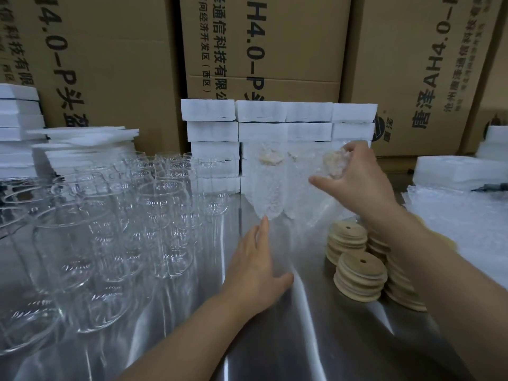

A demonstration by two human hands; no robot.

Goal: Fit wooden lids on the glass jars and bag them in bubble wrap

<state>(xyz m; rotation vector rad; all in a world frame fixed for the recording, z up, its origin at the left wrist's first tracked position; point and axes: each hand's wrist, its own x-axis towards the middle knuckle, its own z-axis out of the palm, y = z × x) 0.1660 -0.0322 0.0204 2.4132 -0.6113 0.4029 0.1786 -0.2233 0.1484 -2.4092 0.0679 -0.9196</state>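
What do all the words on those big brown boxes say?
"4.0-P头": left cardboard box.
"科技有限": same box.
"AH4.0-P": middle cardboard box.
"通信科技有限公": same box.
"经济开发区(西区)": same box.
"唐泽AH4.0-P": right cardboard box.
The small print beside it is too blurred to read.

Flat, dimmish light; glare streaks on the steel table (316, 339). Fisheye bends the far cardboard boxes (288, 37). Slight blur on the right hand (354, 177).

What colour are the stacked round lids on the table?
The wooden lids are pale tan, top ones with a small hole; clearest in the head view.
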